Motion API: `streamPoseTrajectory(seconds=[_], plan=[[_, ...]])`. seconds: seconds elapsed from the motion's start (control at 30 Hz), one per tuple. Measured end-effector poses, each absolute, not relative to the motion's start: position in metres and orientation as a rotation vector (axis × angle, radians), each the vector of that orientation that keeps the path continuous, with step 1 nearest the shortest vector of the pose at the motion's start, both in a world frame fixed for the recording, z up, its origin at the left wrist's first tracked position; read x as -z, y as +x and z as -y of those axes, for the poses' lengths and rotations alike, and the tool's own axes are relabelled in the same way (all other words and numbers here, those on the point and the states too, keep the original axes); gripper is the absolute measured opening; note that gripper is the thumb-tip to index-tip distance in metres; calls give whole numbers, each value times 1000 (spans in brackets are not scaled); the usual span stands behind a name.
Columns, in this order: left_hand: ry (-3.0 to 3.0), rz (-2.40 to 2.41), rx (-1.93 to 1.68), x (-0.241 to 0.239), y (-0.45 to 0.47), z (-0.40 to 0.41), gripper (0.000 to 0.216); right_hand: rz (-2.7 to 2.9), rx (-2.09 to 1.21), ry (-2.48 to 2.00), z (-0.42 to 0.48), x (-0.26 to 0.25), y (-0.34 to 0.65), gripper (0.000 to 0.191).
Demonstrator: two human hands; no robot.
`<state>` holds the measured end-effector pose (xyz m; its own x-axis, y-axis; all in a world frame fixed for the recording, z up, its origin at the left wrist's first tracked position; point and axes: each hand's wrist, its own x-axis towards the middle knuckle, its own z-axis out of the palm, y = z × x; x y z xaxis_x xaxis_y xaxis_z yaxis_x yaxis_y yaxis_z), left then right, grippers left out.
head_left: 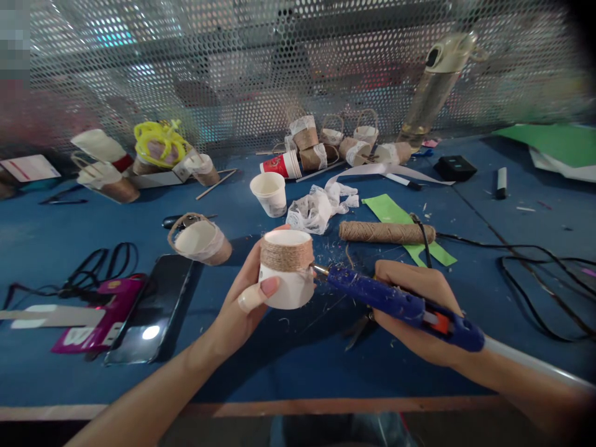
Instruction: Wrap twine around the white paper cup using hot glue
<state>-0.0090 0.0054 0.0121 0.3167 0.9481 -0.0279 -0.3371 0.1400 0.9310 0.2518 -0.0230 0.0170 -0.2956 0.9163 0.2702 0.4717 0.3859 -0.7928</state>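
A white paper cup (286,288) is gripped in my left hand (249,298), thumb across its front and fingers behind. Brown twine (286,254) is wound around the upper part of the cup, while the lower part is bare white. My right hand (419,310) is wrapped round a blue hot glue gun (377,288) with a glue stick out of its back end. The gun's metal nozzle points at the cup's right side, at the lower edge of the twine; whether it touches I cannot tell. Beyond my right hand lies a roll of twine (386,232) on green paper (384,208).
White lace (321,208) and a plain paper cup (269,194) lie behind the held cup. A twine-handled cup (202,239), phone (151,310) and purple packet (100,316) are at left. Finished-looking small baskets (321,155) and a bottle (433,93) stand by the mesh screen. Black cord (512,245) runs right.
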Motion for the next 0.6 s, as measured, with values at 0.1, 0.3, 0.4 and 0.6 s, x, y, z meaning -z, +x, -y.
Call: streamPoseTrajectory(seconds=[0.1,0.3,0.4,0.6], plan=[[988,-758,-1052,-14,-8,-6,69,1900,-803,-1174,21,-16,252,30],[966,-772,-1033,-11,-11,-4,65,1779,-836,-1273,19,-16,250,29],[967,-762,-999,-8,-10,-3,68,1608,-829,-1290,19,-21,246,23],[975,-806,-954,-8,-1,-4,63,1545,-1006,-1084,19,-15,239,36]])
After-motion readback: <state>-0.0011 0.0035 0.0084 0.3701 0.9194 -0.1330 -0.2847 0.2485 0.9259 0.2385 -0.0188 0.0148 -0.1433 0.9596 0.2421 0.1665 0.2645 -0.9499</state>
